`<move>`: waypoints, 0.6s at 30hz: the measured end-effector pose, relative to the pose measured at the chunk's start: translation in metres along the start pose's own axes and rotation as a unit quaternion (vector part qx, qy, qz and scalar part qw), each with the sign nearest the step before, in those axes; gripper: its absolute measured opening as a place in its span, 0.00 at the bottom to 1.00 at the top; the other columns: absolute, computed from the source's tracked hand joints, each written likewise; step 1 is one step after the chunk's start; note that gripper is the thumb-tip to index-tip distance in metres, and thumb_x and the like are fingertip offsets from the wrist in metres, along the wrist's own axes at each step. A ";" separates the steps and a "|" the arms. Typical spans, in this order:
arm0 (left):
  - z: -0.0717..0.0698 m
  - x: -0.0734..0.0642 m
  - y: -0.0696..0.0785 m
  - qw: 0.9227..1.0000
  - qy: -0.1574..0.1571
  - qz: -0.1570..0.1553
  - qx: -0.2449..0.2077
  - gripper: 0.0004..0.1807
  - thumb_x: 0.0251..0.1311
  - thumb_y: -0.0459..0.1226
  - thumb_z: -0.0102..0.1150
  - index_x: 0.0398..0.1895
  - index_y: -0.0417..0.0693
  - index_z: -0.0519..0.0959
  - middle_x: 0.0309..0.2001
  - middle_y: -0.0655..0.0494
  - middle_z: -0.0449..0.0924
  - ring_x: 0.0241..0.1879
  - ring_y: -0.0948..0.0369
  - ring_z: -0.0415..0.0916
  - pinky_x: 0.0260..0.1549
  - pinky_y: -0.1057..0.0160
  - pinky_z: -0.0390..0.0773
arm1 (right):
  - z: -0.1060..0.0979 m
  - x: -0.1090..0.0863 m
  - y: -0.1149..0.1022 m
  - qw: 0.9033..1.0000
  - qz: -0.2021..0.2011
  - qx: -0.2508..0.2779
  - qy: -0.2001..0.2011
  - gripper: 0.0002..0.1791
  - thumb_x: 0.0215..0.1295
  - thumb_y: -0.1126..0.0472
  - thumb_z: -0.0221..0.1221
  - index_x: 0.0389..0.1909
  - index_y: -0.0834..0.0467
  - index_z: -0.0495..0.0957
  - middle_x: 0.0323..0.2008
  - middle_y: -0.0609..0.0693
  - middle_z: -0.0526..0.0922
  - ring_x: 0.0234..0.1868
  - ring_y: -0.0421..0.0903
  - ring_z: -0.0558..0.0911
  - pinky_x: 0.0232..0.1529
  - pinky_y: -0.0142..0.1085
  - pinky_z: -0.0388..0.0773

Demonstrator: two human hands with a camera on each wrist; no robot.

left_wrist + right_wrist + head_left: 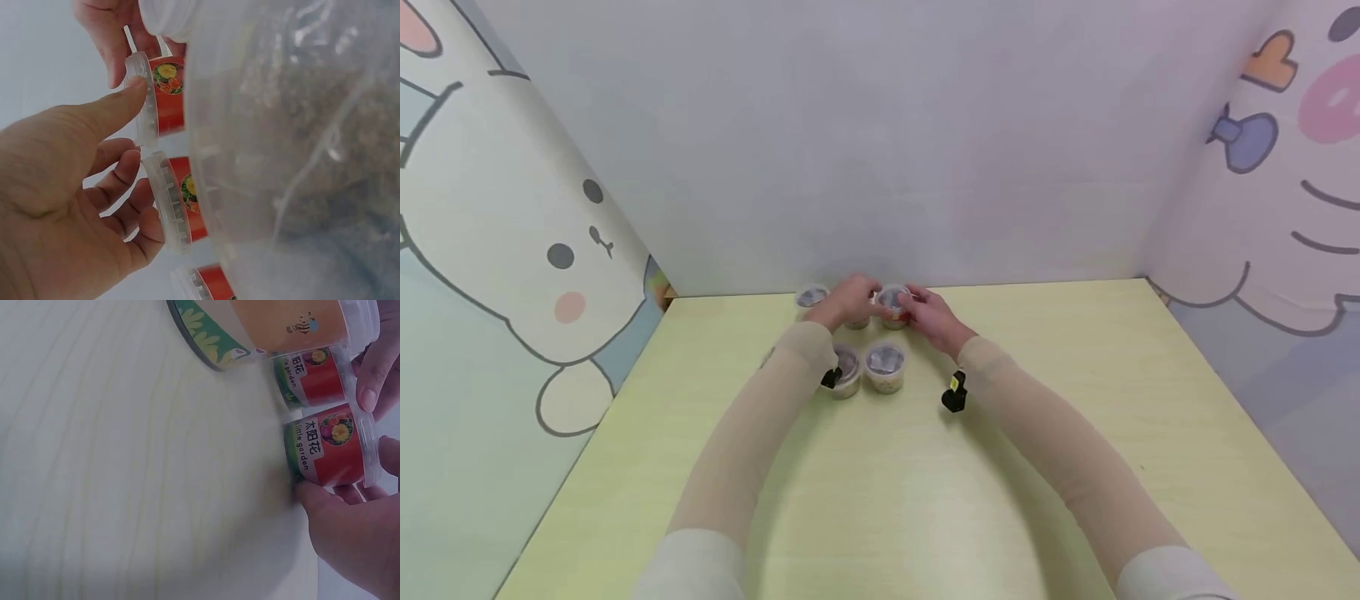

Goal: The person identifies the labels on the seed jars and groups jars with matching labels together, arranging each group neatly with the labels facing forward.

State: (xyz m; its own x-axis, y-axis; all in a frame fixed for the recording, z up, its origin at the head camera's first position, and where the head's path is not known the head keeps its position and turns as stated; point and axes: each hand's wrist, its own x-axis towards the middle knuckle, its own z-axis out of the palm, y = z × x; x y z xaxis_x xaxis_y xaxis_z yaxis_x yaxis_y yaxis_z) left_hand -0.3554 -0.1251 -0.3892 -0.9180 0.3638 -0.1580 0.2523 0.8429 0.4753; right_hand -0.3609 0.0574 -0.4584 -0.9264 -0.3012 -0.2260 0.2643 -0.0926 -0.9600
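Several small lidded planting cups stand upright on the table. The back row has a right cup (892, 315), a middle cup (857, 322) and a left cup (812, 297), with red labels. My right hand (938, 321) grips the right cup, labelled "little garden" (334, 447), low on its side and by the lid. My left hand (848, 300) touches that cup's lid (142, 103) with its thumb. Its other fingers bend loosely beside the middle cup's lid (165, 200). In front stand two more cups, one partly behind my left wrist (847, 383), the other (885, 379) beside it.
A grey wall (910, 167) rises right behind the back row. Cartoon-printed panels (490, 275) flank the table on both sides. Bare pale wood tabletop (895, 500) spreads in front of the cups. Small black cameras (955, 396) hang at the wrists.
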 end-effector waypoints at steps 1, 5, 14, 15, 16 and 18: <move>0.001 0.000 0.001 1.000 -0.002 -0.004 -0.003 0.33 0.64 0.44 0.70 0.65 0.34 0.74 0.64 0.39 0.74 0.64 0.45 0.70 0.65 0.50 0.68 | 0.000 0.000 0.000 1.000 -0.001 0.001 0.000 0.33 0.79 0.56 0.52 0.79 0.60 0.54 0.75 0.60 0.60 0.74 0.52 0.64 0.70 0.44 0.64; 0.001 -0.001 0.006 1.000 -0.009 -0.014 -0.008 0.32 0.66 0.44 0.68 0.66 0.34 0.73 0.66 0.39 0.72 0.66 0.46 0.69 0.66 0.50 0.67 | 0.000 -0.003 -0.002 1.000 -0.001 0.004 0.001 0.32 0.80 0.57 0.52 0.79 0.59 0.55 0.75 0.60 0.61 0.73 0.54 0.65 0.69 0.45 0.65; -0.006 -0.001 0.011 0.999 -0.022 -0.028 0.023 0.28 0.67 0.44 0.67 0.62 0.34 0.76 0.62 0.40 0.76 0.61 0.47 0.73 0.63 0.51 0.70 | 0.004 -0.004 -0.006 0.999 -0.009 -0.037 0.002 0.31 0.80 0.53 0.52 0.78 0.55 0.59 0.73 0.59 0.64 0.72 0.55 0.67 0.69 0.47 0.66; -0.006 -0.001 0.011 0.999 -0.022 -0.033 0.016 0.28 0.66 0.44 0.67 0.62 0.34 0.76 0.61 0.40 0.76 0.61 0.47 0.73 0.63 0.51 0.70 | 0.004 -0.004 -0.005 0.999 -0.007 -0.041 0.003 0.31 0.79 0.53 0.52 0.78 0.54 0.59 0.73 0.59 0.64 0.72 0.55 0.67 0.68 0.47 0.67; -0.006 -0.001 0.010 0.999 -0.024 -0.037 0.011 0.28 0.66 0.44 0.68 0.62 0.35 0.76 0.61 0.40 0.76 0.60 0.47 0.73 0.62 0.51 0.70 | 0.004 -0.003 -0.004 0.999 -0.005 -0.045 0.005 0.31 0.79 0.52 0.52 0.78 0.53 0.59 0.73 0.58 0.64 0.72 0.55 0.67 0.68 0.47 0.67; -0.004 -0.001 0.010 0.999 -0.028 -0.042 0.006 0.28 0.66 0.44 0.68 0.62 0.35 0.77 0.61 0.41 0.76 0.59 0.48 0.73 0.62 0.51 0.71 | 0.003 -0.002 -0.001 0.999 -0.002 -0.052 0.005 0.31 0.79 0.51 0.52 0.79 0.52 0.59 0.74 0.58 0.64 0.72 0.54 0.67 0.68 0.47 0.67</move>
State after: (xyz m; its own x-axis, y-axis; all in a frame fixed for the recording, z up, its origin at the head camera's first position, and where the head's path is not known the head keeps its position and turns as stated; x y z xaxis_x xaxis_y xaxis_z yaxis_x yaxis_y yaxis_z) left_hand -0.3537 -0.1189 -0.3808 -0.9177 0.3131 -0.2447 0.1795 0.8760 0.4476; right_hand -0.3584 0.0557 -0.4563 -0.9304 -0.2906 -0.2232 0.2318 0.0048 -0.9727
